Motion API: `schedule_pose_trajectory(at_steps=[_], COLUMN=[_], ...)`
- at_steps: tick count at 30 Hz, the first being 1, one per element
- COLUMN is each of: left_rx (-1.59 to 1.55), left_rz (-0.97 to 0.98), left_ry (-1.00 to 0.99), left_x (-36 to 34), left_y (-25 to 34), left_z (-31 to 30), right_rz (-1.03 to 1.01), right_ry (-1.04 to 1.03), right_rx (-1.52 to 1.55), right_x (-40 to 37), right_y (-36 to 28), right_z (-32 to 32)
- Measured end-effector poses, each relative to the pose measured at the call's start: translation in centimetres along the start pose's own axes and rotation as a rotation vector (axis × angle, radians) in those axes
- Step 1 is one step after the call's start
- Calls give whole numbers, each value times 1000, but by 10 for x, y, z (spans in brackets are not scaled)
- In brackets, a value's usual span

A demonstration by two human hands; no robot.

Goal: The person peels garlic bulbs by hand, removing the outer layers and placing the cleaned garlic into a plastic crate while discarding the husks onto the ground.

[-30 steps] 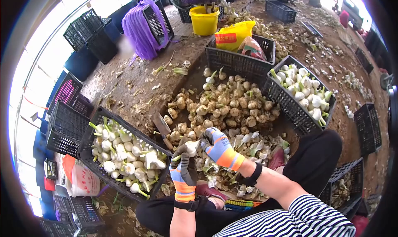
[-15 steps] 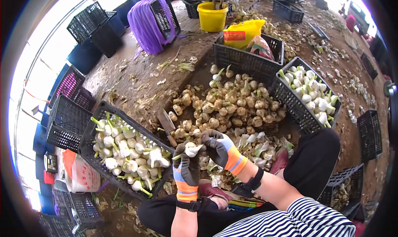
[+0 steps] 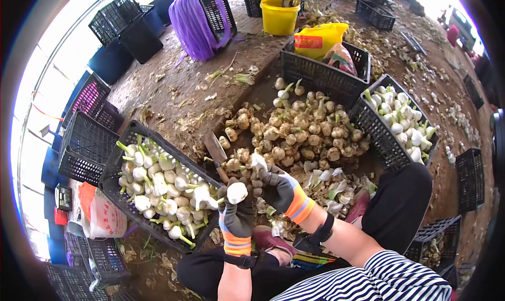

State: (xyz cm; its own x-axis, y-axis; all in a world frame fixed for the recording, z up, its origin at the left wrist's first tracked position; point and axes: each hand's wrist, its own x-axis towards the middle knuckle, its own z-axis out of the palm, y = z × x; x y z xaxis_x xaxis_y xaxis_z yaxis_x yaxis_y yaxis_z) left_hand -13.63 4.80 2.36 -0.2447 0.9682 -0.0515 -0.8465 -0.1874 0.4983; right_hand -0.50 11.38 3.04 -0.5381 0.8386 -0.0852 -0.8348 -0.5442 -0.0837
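My left hand (image 3: 236,214), in a grey and orange glove, holds a white garlic bulb (image 3: 237,193) with its stem to the left. Close by on the right, my right hand (image 3: 275,188), gloved alike, pinches a pale piece of garlic skin (image 3: 258,162). Beyond both hands lies a heap of brown, unpeeled garlic bulbs (image 3: 300,127). A black crate (image 3: 173,159) of white bulbs with green stems stands at the left. Loose skins (image 3: 331,188) lie right of my right hand. A wooden-handled metal tool (image 3: 215,147) sits just beyond my left hand.
Another black crate (image 3: 376,136) of white bulbs stands at the right. Behind the heap, a black crate (image 3: 321,79) holds a yellow bag (image 3: 322,40). Farther back are a yellow bucket (image 3: 279,18) and purple netting (image 3: 197,24). A white bucket (image 3: 105,217) stands at the left.
My right hand has drawn slightly away from the bulb, with a piece of skin now at its fingertips. The bulb's rounded white side now shows. The view has shifted a little.
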Motion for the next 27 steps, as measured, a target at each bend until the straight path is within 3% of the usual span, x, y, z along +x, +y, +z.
schedule_pose_trajectory(at_steps=[3,5,6,7,8,9,11,12,13,15,17,19,20,21,23,25,27], left_rx=[-195,-184,-78,27,34,44,-506,-475,-471,-204,-127,36,135,216,294,473,642], left_rz=[-16,54,100,147,266,379,147,123,127,251,251,205,200,192,168,100,83], left_ry=[-25,-72,-33,3,108,219,-51,-204,-198,-56,55,117,246,291,331,365,323], left_x=[7,14,18,26,38,46,39,36,35,39,44,42,38,35,35,33,27], left_y=[7,16,23,33,48,64,114,120,119,112,94,79,71,64,46,22,-8], left_z=[0,-1,-18,-37,-50,-62,-23,-2,-7,-24,-19,-21,-4,2,-14,-26,-32], right_rz=[-44,-125,-77,41,317,326,243,175,105,342,477,360,324,173,122,-15,-124], right_ry=[126,444,482,316,510,499,499,433,365,353,409,482,513,524,457,506,386], right_rx=[-40,-517,-1050,-1982,-2321,-2276,-2182,-2200,-2214,-2346,-2481,-2410,-2341,-2223,-1613,-899,-748], right_x=[12,13,18,15,9,7,20,33,50,82,95,101,99,92,80,45,23], right_y=[-10,-23,-30,-46,-42,-41,-28,-18,-8,15,30,31,25,19,3,-5,-13], right_z=[-25,-43,-83,-130,-135,-139,-132,-134,-137,-137,-135,-151,-161,-172,-202,-148,-119])
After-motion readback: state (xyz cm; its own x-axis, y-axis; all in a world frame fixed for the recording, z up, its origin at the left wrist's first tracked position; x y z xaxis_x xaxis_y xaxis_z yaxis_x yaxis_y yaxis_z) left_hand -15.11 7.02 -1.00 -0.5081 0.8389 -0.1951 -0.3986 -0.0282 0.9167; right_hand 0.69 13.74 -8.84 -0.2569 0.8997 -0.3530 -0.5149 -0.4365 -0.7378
